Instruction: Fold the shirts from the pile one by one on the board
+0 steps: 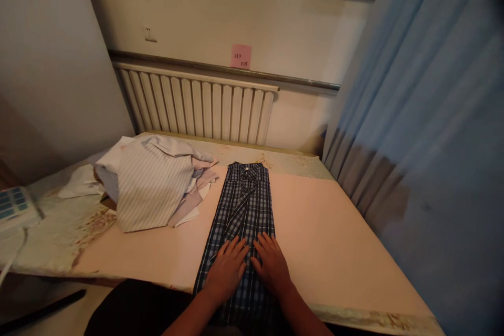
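A dark blue plaid shirt (248, 205) lies folded into a long narrow strip on the pink sheet, its collar end pointing away from me. Its near end runs over the table's front edge. My left hand (226, 268) rests flat on the shirt's left half with the fingers stretched forward. On the right half lies my right hand (271, 262), also flat, with its fingers extended and a small gap between the two hands. Neither hand grips the cloth. Between and beyond the fingertips the fabric shows some diagonal creases.
A loose pile of striped and pale shirts (153, 184) sits left of the plaid shirt. A white power strip (18, 210) is at the far left. Behind the table are a radiator (197, 102) and a pink note (241, 56). Blue curtains (413, 142) hang at right.
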A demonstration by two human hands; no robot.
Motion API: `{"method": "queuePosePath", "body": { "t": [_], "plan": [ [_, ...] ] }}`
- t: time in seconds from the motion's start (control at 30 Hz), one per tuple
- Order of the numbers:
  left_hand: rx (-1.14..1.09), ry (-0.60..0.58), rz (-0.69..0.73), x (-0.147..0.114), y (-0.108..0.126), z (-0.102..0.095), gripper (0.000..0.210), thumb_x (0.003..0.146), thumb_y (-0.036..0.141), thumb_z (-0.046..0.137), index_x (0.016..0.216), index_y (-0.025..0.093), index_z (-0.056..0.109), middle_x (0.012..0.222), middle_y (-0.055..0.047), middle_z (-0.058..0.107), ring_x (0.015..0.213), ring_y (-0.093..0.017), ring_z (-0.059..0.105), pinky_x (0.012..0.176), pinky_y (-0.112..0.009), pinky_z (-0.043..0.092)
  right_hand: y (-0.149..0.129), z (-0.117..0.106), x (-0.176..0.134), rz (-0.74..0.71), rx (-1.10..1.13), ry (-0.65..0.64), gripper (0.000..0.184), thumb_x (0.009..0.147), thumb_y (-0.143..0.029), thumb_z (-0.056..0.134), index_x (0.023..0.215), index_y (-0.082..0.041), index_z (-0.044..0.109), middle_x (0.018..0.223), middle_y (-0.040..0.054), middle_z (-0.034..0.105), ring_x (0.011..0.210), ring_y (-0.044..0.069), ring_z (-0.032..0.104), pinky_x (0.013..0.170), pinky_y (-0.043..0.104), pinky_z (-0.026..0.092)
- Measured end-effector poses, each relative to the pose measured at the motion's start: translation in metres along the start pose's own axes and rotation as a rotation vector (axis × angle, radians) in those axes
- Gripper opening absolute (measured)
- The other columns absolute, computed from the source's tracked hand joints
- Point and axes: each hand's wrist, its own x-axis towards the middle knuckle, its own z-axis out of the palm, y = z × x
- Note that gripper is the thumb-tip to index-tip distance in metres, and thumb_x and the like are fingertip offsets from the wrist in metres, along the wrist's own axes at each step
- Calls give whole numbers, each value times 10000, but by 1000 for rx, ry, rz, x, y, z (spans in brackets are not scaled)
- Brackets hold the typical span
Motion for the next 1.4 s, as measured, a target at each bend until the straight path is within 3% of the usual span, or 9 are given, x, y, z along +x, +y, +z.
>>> {"method": "queuePosePath", "body": {
  "t": [0.63,0.87,1.07,1.23,1.4],
  "plan": [
    [14,-6,7,0,2,-4,474,896,213,454,1367,266,465,1468,-8,474,1368,-236,391,1117,-480,324,1,1,0,22,88,13,406,860,-278,613,1258,-197,605,1365,102,559,1336,297,430,1129,555,311],
    [13,-22,7,1,4,-8,482,884,201,464,1362,257,470,1464,-19,479,1370,-239,391,1121,-488,325,15,-10,3,34,264,98,382,954,-256,437,1311,-199,562,1343,89,579,1295,224,490,1090,492,402],
    [-26,-23,-7,-10,10,-2,501,861,193,496,1358,254,483,1462,-31,481,1375,-260,388,1110,-502,352,7,-11,11,-67,150,-85,397,894,-251,550,1287,-212,585,1373,83,554,1335,275,436,1120,548,325],
    [-162,23,-11,-14,-9,-11,477,908,148,407,1364,267,476,1447,-31,499,1390,-206,370,1121,-468,357,3,-10,8,-119,66,-141,436,870,-244,593,1304,-229,563,1398,79,532,1358,262,400,1140,543,279],
    [-217,87,-67,0,-39,-32,465,932,171,379,1389,223,449,1455,-65,484,1410,-207,333,1133,-472,347,9,-15,0,-131,139,-155,432,873,-194,561,1304,-230,562,1389,71,542,1366,241,394,1141,545,284]
  ]
}}
